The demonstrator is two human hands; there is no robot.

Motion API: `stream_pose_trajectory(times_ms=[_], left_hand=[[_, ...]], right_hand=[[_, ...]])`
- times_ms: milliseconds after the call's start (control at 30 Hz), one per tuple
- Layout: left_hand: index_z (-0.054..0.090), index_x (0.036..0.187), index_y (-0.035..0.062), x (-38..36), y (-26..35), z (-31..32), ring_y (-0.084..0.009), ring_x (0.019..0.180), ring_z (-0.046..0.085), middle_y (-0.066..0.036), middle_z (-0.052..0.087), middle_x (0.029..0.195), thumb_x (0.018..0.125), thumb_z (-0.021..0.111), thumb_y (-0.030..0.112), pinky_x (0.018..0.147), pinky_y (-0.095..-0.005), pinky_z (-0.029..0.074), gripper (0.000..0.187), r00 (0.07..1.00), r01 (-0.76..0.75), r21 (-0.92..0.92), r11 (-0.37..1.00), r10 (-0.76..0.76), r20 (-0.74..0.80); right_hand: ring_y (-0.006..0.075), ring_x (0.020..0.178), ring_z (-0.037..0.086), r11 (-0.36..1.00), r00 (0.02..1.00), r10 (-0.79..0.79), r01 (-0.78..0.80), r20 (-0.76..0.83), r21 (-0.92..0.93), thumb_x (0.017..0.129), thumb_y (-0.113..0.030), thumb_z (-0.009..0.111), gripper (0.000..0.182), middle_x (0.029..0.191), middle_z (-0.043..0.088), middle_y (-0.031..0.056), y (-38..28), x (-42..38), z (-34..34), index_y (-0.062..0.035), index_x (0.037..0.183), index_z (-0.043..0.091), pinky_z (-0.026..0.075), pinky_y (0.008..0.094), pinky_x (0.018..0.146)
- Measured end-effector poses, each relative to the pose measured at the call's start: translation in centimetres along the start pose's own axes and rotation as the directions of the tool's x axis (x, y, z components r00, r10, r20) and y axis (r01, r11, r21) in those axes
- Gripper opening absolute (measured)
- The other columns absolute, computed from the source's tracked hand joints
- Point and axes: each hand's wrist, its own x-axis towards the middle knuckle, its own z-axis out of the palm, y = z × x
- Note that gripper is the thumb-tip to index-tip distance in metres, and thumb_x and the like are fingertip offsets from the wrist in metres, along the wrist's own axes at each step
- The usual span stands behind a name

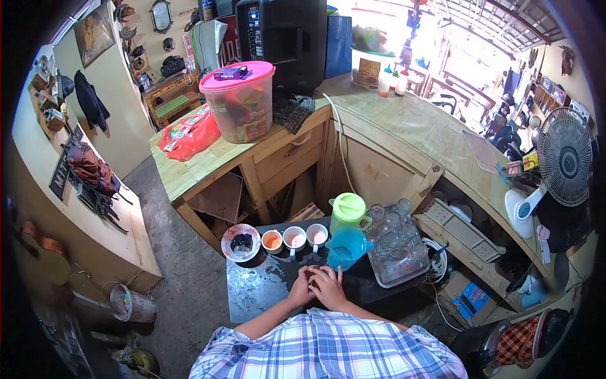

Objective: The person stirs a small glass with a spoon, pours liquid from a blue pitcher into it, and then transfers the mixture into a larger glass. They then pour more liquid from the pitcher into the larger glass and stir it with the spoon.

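My left hand (303, 287) and my right hand (328, 288) meet over the near edge of the dark table (265, 294), fingers bent and touching each other. Whether anything small is between them cannot be made out. Just beyond my right hand stands a blue translucent pitcher (346, 247), with a green lidded pitcher (348, 211) behind it. Left of these, three white cups (272, 241), (294, 239), (317, 235) stand in a row, one with orange and two with pinkish contents. A bowl (240, 242) with dark contents is at the row's left end.
A tray (399, 278) of glass mugs is right of the pitchers, beside a coiled white cable (437, 262). Wooden counters (404, 136) rise behind, bearing a pink-lidded tub (238, 104) and a fan (564, 158). A bucket (132, 303) stands on the floor at left.
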Motion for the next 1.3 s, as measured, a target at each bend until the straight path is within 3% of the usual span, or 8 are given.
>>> stream_pose_trajectory(times_ms=[200,300,533,800,867,1100,1167,1300], left_hand=[[0.006,0.143,0.0076,1.5,0.2,-0.8,-0.0311,0.114,0.057,-0.021,0.053,0.126,0.060,0.087,0.019,0.098,-0.0411,0.046,0.117,0.996,0.038,-0.134,0.990,-0.027,0.084],[0.014,0.144,0.0081,2.0,0.3,-0.4,-0.0297,0.113,0.058,-0.019,0.055,0.125,0.057,0.089,0.021,0.098,-0.0404,0.046,0.116,0.999,0.010,-0.312,0.950,0.005,0.048],[0.048,0.125,0.0040,2.4,-0.5,-0.5,-0.0224,0.105,0.062,-0.014,0.063,0.112,0.054,0.091,0.024,0.091,-0.0358,0.050,0.085,0.995,0.066,-0.159,0.985,-0.054,0.079],[0.044,0.129,0.0044,2.3,-0.5,-0.8,-0.0209,0.111,0.057,-0.012,0.059,0.119,0.053,0.092,0.021,0.097,-0.0353,0.046,0.091,0.988,0.105,-0.177,0.979,-0.083,0.128],[0.043,0.130,0.0045,2.3,-0.6,-0.7,-0.0210,0.112,0.057,-0.012,0.058,0.119,0.053,0.092,0.021,0.097,-0.0352,0.045,0.093,0.983,0.138,-0.210,0.968,-0.108,0.148],[0.043,0.130,0.0041,2.2,-0.8,-0.6,-0.0210,0.112,0.056,-0.012,0.058,0.119,0.052,0.093,0.019,0.098,-0.0352,0.044,0.093,0.982,0.147,-0.249,0.957,-0.111,0.152],[0.043,0.129,0.0040,2.2,-0.9,-0.6,-0.0207,0.112,0.056,-0.012,0.058,0.119,0.052,0.093,0.018,0.098,-0.0350,0.044,0.092,0.983,0.139,-0.253,0.957,-0.104,0.150],[0.044,0.129,0.0042,2.2,-0.9,-0.6,-0.0204,0.112,0.056,-0.011,0.058,0.119,0.052,0.093,0.017,0.098,-0.0347,0.044,0.092,0.983,0.140,-0.241,0.960,-0.106,0.148]], right_hand=[[0.0236,0.110,0.054,0.997,0.998,0.055,-0.055,-0.001,0.051,0.081,-0.024,0.070,0.022,0.101,0.068,0.0025,0.9,0.0,-0.1,-0.0140,0.100,0.069,0.020,0.0602,0.105],[0.0226,0.108,0.054,0.999,1.000,0.029,-0.029,0.001,0.031,0.080,-0.025,0.070,0.018,0.093,0.069,0.0028,1.5,0.4,-0.5,-0.0132,0.093,0.072,0.023,0.0591,0.102],[0.0199,0.092,0.060,1.000,1.000,0.022,-0.022,0.015,0.005,0.078,-0.024,0.071,0.013,0.084,0.071,0.0023,1.1,1.8,-1.9,-0.0136,0.086,0.074,0.035,0.0460,0.088],[0.0205,0.082,0.061,0.983,0.995,0.085,-0.076,0.043,-0.170,0.079,-0.026,0.070,0.014,0.082,0.071,0.0037,1.7,1.8,-1.7,-0.0152,0.087,0.076,0.038,0.0402,0.078],[0.0221,0.080,0.062,0.989,0.991,0.130,-0.128,-0.022,0.075,0.079,-0.026,0.071,0.014,0.079,0.070,0.0037,2.0,1.7,-1.3,-0.0149,0.085,0.076,0.040,0.0405,0.075],[0.0254,0.076,0.062,0.985,0.984,0.164,-0.167,-0.069,-0.044,0.080,-0.025,0.070,0.014,0.078,0.070,0.0073,2.3,1.9,-1.4,-0.0132,0.082,0.076,0.044,0.0411,0.071],[0.0276,0.074,0.063,0.940,0.963,0.268,-0.258,-0.012,0.224,0.080,-0.023,0.069,0.014,0.078,0.070,0.0095,2.3,2.2,-1.7,-0.0115,0.085,0.076,0.047,0.0406,0.070],[0.0289,0.069,0.062,0.984,0.979,0.171,-0.165,-0.115,0.062,0.080,-0.020,0.069,0.014,0.078,0.070,0.0106,2.5,2.4,-1.7,-0.0100,0.087,0.075,0.049,0.0399,0.067]])
